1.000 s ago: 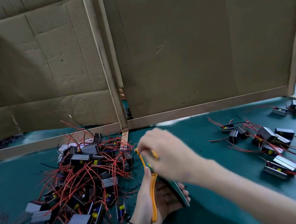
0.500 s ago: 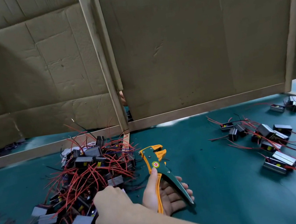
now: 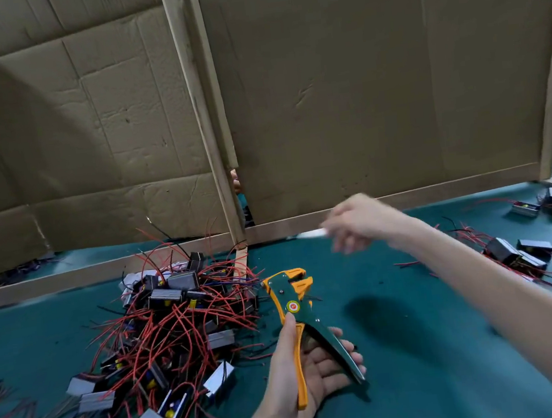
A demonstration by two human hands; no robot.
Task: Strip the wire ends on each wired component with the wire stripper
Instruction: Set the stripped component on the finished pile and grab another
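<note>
My left hand (image 3: 315, 371) lies palm up near the bottom centre and grips the green and orange wire stripper (image 3: 292, 295), thumb along the orange handle. The stripper's jaws point away from me, with no wire in them. To its left sits a big tangled pile of grey and black wired components (image 3: 174, 321) with red leads. My right hand (image 3: 361, 223) is blurred in the air above the table's far side, right of the stripper, fingers loosely curled with nothing visible in them. A smaller group of components (image 3: 518, 255) lies under my right forearm at the right.
A tall cardboard wall (image 3: 358, 98) with wooden battens (image 3: 104, 271) closes off the back of the green table mat (image 3: 420, 364). Further components (image 3: 540, 206) lie at the far right edge. Loose red leads trail off the left edge.
My right hand left the pile at the lower left and swung up and right across the table. The left hand keeps the stripper, tilted a little more upright.
</note>
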